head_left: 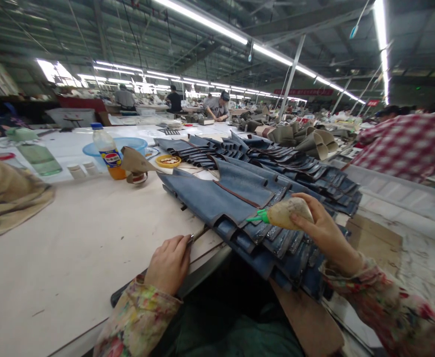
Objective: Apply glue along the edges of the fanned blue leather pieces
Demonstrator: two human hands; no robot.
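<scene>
My right hand [323, 230] is wrapped around a cloudy squeeze bottle [286, 213] with a green nozzle. The bottle lies almost level, its tip pointing left just over a stack of blue leather pieces [202, 196]. These pieces overlap like shingles, and shiny wet-looking strips run along several edges. At the table's front edge, my left hand [169, 265] is closed with curled fingers, left of the stack. A bit of metal shows by its fingertips; what it holds is mostly hidden. A dark bar-like end [119, 296] sticks out behind that wrist.
On the pale table [83, 258] stand a soda bottle [109, 153], a blue basin [135, 145], a yellow dish [168, 160] and a green-tinted bottle [35, 151]. Brown cloth [9, 198] lies left. A person in a checked shirt [410, 141] is at right; others work farther back.
</scene>
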